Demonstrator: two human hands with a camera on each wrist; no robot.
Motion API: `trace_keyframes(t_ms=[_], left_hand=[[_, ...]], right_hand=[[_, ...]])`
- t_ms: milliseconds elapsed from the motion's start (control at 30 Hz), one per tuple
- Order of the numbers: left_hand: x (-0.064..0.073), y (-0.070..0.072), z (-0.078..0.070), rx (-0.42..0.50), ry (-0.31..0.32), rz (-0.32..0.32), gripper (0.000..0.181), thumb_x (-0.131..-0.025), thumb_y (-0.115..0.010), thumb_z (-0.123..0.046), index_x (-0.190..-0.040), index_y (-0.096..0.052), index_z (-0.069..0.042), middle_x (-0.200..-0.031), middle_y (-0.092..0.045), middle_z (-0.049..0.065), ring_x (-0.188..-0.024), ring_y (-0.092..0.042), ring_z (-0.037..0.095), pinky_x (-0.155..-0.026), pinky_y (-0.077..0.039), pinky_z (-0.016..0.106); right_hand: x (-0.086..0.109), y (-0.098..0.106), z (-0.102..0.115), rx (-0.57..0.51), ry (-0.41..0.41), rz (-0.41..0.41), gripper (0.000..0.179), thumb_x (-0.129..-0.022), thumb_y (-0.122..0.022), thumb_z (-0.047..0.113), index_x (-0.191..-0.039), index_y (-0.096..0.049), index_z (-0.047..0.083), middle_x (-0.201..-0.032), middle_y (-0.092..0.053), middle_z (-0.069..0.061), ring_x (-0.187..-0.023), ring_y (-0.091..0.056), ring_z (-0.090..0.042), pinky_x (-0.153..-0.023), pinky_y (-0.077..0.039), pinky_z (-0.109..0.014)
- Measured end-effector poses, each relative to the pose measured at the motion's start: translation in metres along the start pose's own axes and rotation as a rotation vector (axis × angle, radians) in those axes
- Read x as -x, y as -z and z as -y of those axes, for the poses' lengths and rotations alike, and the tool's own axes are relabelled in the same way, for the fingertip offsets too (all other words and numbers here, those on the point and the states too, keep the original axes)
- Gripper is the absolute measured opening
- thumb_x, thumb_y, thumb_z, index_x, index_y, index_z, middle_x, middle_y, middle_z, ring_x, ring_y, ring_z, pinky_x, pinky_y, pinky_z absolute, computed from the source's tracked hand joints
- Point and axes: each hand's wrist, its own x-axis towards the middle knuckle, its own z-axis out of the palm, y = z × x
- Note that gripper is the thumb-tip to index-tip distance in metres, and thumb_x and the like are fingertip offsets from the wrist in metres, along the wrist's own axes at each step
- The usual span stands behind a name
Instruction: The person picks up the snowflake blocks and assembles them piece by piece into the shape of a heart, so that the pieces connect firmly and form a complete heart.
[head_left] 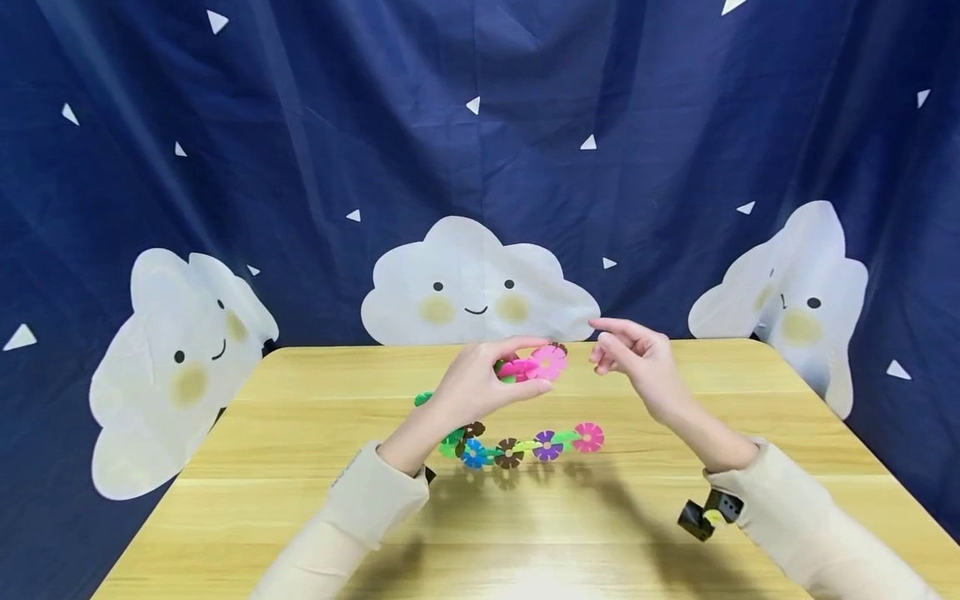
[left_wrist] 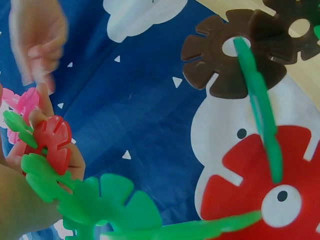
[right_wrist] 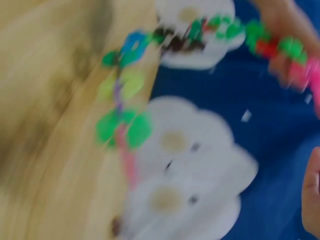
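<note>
A chain of interlocking flower-shaped plastic discs (head_left: 509, 453) in green, brown, blue, purple, red and pink curves below and behind my left hand (head_left: 480, 379). That hand is raised above the table and pinches the chain near one end, between thumb and fingers. Pink discs (head_left: 549, 363) stick out past its fingertips, and a red disc (left_wrist: 52, 142) and green discs lie along its palm in the left wrist view. To the right, my right hand (head_left: 645, 367) is raised with loosely bent fingers, apart from the pink end, and no disc shows in it.
The wooden table (head_left: 300, 417) spreads beneath both hands. A dark blue curtain (head_left: 480, 150) with white cloud faces (head_left: 476, 283) hangs behind it. The chain's other end, a pink disc (head_left: 588, 437), hangs low in front of the hands. A black wrist camera (head_left: 708, 512) sits under the right sleeve.
</note>
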Motion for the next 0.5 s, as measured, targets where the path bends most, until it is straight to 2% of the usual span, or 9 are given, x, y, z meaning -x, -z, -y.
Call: trace_keyframes(t_ms=[100, 233, 367, 500], left_hand=[[0.001, 0.004, 0.003, -0.007, 0.015, -0.007, 0.045, -0.077, -0.071, -0.036, -0.12, -0.061, -0.023, -0.049, -0.021, -0.007, -0.04, -0.023, 0.008, -0.041, -0.02, 0.021], [0.002, 0.008, 0.004, -0.014, 0.03, -0.018, 0.044, -0.077, -0.071, -0.035, -0.118, -0.062, -0.024, -0.048, -0.02, -0.007, -0.039, -0.022, 0.009, -0.041, -0.02, 0.022], [0.003, 0.011, 0.006, -0.029, 0.05, -0.036, 0.043, -0.077, -0.071, -0.035, -0.117, -0.063, -0.022, -0.048, -0.02, -0.008, -0.039, -0.022, 0.008, -0.041, -0.02, 0.021], [0.005, 0.015, 0.007, -0.04, 0.049, -0.053, 0.042, -0.077, -0.071, -0.034, -0.115, -0.064, -0.019, -0.048, -0.023, -0.008, -0.039, -0.023, 0.007, -0.042, -0.022, 0.021]], right_hand=[[-0.01, 0.016, -0.022, 0.125, -0.115, -0.029, 0.02, -0.094, -0.048, 0.007, -0.109, -0.061, 0.005, -0.07, -0.063, 0.005, -0.061, -0.059, -0.006, -0.062, -0.051, -0.018], [-0.02, 0.037, -0.057, 0.318, -0.275, -0.006, 0.037, -0.097, -0.043, 0.013, -0.118, -0.045, -0.017, -0.077, -0.063, 0.001, -0.066, -0.059, -0.005, -0.066, -0.05, -0.018], [-0.025, 0.051, -0.089, 0.471, -0.385, 0.091, 0.042, -0.098, -0.041, 0.018, -0.122, -0.042, -0.016, -0.092, -0.063, -0.02, -0.079, -0.06, -0.012, -0.072, -0.048, -0.025], [-0.031, 0.054, -0.115, 0.619, -0.404, 0.167, 0.043, -0.098, -0.038, 0.021, -0.121, -0.043, -0.015, -0.101, -0.06, -0.028, -0.089, -0.06, -0.03, -0.079, -0.047, -0.037]])
